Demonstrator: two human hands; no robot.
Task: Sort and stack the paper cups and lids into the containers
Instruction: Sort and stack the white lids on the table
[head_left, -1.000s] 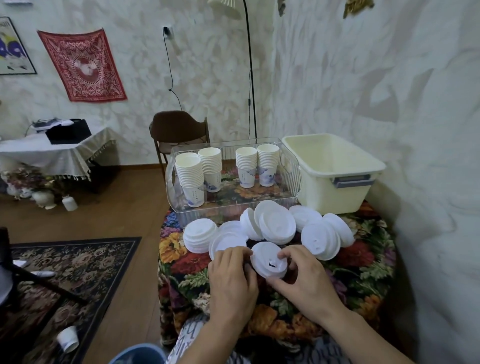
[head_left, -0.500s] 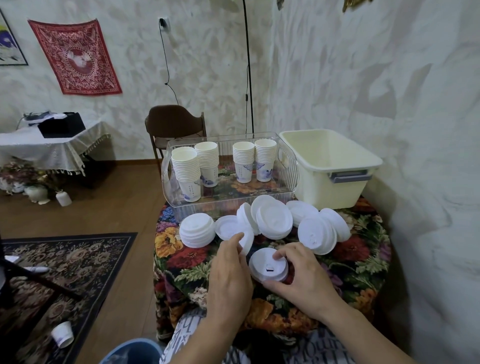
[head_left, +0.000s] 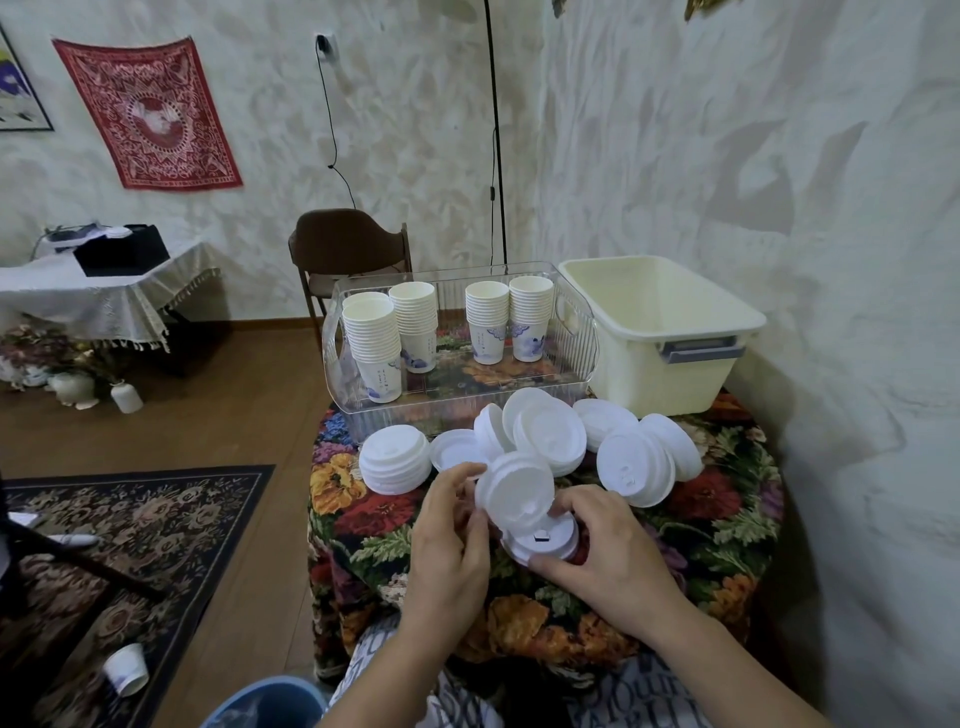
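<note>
Your left hand (head_left: 447, 540) gripping a tilted lid (head_left: 514, 486), your right hand (head_left: 605, 564) curled round a lid stack (head_left: 540, 540) half hidden beneath both.

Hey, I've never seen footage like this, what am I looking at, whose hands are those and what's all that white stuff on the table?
There is no machine here. A camera worn on a person's head looks down at their two bare hands. The left hand holds a tilted white lid; the right hand holds a small lid stack on the floral table. More loose lids lie behind. A clear bin holds stacked paper cups, and a cream tub stands beside it.
</note>
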